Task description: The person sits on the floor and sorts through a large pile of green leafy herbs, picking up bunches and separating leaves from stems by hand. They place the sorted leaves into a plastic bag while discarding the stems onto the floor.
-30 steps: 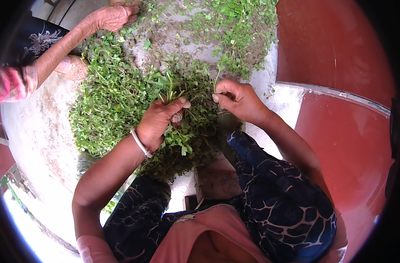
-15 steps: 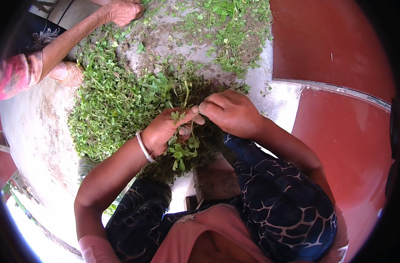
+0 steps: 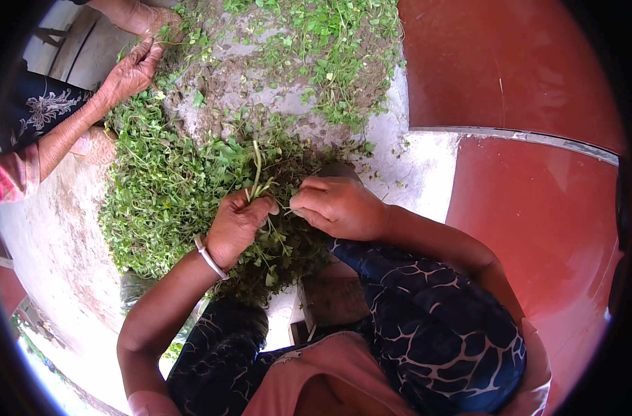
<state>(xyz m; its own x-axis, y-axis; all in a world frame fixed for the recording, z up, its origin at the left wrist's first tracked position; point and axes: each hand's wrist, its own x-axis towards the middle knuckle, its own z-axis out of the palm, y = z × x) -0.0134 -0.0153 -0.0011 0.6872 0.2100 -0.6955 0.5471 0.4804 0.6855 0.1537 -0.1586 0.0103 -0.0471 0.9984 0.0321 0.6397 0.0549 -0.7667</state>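
between the fingers of the left hand (image 3: 238, 225) a small bunch of green stems (image 3: 255, 177) stands upright, the fingers curled closed round its lower end and the leafy tips rising just above the knuckles. just beside those fingers, to their right, the right hand (image 3: 340, 206) has its thumb and forefinger pinched together on a thin sprig that runs across to the bunch; its other fingers are folded in loosely. a pale bangle (image 3: 210, 257) sits on the left wrist, below the closed fingers. under and behind both sets of fingers lies a wide heap of loose leafy greens (image 3: 163, 201), spread over a pale concrete floor (image 3: 59, 236), with more scattered greens (image 3: 330, 41) further beyond the fingertips. well apart from them, up at the far left, another person's hand (image 3: 132, 69) rests with slack fingers on the edge of the heap. to the right of the right hand's fingers a red surface (image 3: 531, 229) begins, past a pale strip. below the fingers the person's knees show in dark blue patterned cloth (image 3: 434, 326).
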